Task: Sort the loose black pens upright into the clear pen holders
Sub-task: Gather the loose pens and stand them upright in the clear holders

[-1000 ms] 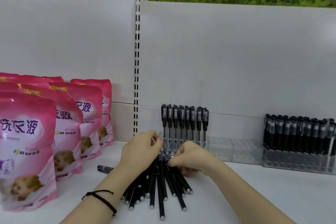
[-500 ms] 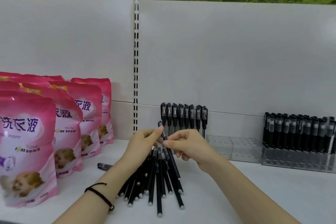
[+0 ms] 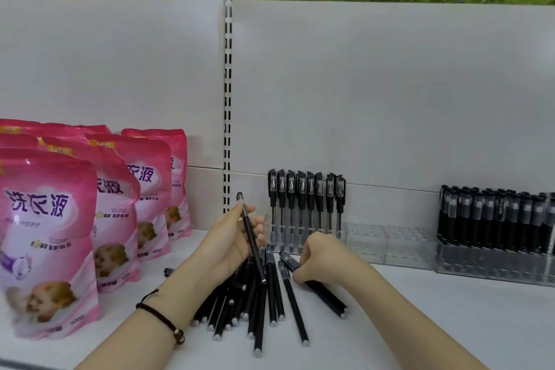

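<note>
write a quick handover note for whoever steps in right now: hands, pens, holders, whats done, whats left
Left hand grips one raised pen, tilted, above the pile.
Right hand pinches a lying pen at the pile's right edge.
Loose pile lies on the shelf in front of the holders.
Done: one back row of pens stands in the left holder; the far right holder looks full.
Left: the middle holders are empty; both gripped pens and the pile need slotting upright.
</note>
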A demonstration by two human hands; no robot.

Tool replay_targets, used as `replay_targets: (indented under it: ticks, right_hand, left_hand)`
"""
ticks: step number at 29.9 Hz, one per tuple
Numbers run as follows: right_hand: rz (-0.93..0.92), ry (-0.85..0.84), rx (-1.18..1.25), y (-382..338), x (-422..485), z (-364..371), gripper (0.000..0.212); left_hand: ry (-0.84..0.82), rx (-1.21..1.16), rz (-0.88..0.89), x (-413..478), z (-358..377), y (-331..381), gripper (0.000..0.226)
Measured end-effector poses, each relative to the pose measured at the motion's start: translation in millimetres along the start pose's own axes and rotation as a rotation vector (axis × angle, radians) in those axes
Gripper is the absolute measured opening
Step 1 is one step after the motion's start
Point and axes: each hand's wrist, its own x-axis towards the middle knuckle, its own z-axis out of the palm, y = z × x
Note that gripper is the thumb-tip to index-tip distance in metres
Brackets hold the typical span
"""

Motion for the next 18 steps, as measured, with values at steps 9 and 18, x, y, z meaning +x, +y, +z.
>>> replay_targets:
  ticks: [9, 18]
  right_hand:
    - [0.017, 0.048, -0.181, -3.3, -3.6, -0.7, 0.036]
    - [-0.061, 0.143, -0.108, 7.1, 2.6, -3.9, 0.042]
  left_hand:
    - [0.061, 0.097, -0.117, 1.7, 16.5, 7.0, 0.025]
    - [0.178, 0.123, -0.007, 17.0, 24.7, -0.9, 0.035]
